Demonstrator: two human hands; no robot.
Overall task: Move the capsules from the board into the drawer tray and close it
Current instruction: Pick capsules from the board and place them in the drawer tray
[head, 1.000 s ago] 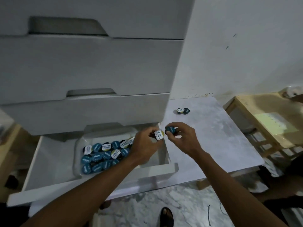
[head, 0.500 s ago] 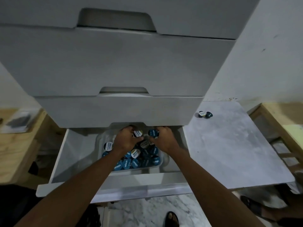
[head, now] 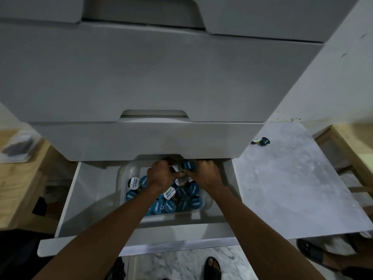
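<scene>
The bottom drawer (head: 84, 201) stands pulled out, and a clear plastic tray (head: 123, 190) inside it holds several blue and white-lidded capsules (head: 170, 206). Both hands reach over the tray's far end. My left hand (head: 160, 174) pinches a white-lidded capsule (head: 176, 167). My right hand (head: 203, 174) pinches a blue capsule (head: 189, 165). The two held capsules sit side by side just above the pile. Two more capsules (head: 261, 140) lie on the marbled white board (head: 292, 188) to the right, near the cabinet.
Closed white drawer fronts (head: 141, 77) overhang the open drawer. A wooden surface (head: 18, 178) is on the left and a wooden frame (head: 355, 146) on the right. Sandalled feet (head: 212, 266) stand on the marble floor below.
Both hands carried their capsules from beside the board leftward into the drawer and now hover low over the tray's far end. The view has shifted left and closer.
</scene>
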